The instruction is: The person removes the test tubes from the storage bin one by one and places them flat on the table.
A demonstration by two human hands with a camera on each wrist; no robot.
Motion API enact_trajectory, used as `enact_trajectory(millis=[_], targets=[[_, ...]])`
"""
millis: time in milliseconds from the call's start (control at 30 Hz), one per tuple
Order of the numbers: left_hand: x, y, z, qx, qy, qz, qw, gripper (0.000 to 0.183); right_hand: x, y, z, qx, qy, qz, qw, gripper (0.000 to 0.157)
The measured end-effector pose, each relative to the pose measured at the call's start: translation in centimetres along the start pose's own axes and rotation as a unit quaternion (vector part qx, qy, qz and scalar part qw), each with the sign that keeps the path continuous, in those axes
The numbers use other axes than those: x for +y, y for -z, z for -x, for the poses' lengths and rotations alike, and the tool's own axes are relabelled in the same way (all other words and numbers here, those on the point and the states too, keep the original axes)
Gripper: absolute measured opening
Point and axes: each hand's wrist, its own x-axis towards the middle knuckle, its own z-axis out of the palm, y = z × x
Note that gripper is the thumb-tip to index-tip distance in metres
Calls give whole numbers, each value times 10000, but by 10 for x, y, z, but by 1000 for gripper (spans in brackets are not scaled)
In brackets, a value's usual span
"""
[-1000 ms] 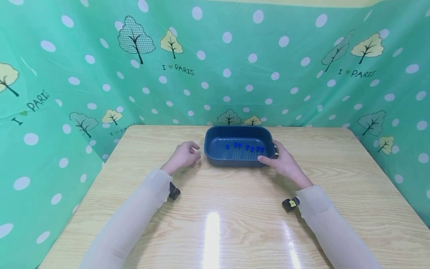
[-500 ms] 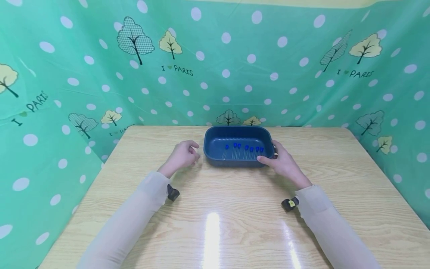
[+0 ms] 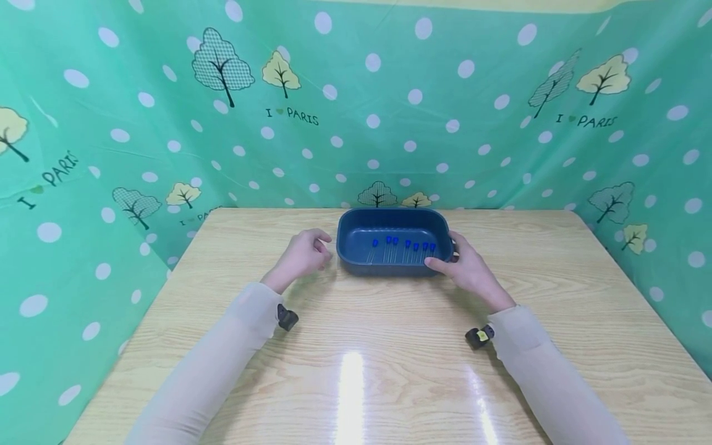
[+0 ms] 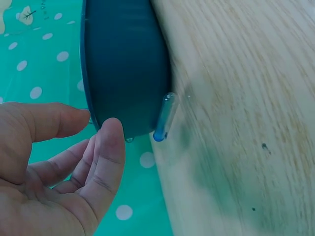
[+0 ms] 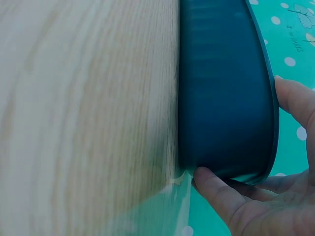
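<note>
In the head view a dark blue plastic bin (image 3: 395, 270) stands at the back middle of the table. Several clear test tubes with blue caps (image 3: 388, 240) lie side by side inside it. My right hand (image 3: 470, 269) grips the bin's right end, thumb over the front rim and fingers round the side. At the opposite end my left hand (image 3: 299, 256) hovers close by, its fingers loosely bent and thumb apart from them. The left wrist view shows nothing between those fingers. Past the fingertips, a clear tube with a blue end (image 4: 165, 115) is beside the bin's lower edge.
The light wood table (image 3: 389, 346) reaches back to a green polka-dot cloth (image 3: 356, 142) hanging behind and at the sides. The bin is close to the table's back edge. Bright glare streaks (image 3: 350, 395) cross the front of the tabletop.
</note>
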Motion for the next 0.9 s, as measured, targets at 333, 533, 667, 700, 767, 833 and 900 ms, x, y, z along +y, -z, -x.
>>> enact_trajectory(millis=[333,533,667,700,767,833,900], targets=[[11,5,-1,40,-137,38,9999,37,1,0,-1,-17,-1,-21,10000,99],[17,7,-3,12,-250,52,9997,38,1,0,-1,-18,4,-33,10000,96],[22,6,-3,-40,-213,204,9996,37,0,1,0,-20,-9,-22,10000,97],[23,6,-4,-54,-205,251,9995,37,0,1,0,-22,-10,-19,10000,98],[25,4,-5,-78,-202,341,9992,37,0,1,0,-26,-9,-18,10000,99],[28,3,-6,-94,-222,357,9991,36,0,1,0,-31,-7,-11,10000,101],[31,2,-7,-113,-232,371,9990,36,-1,1,1,-32,3,-18,10000,100]])
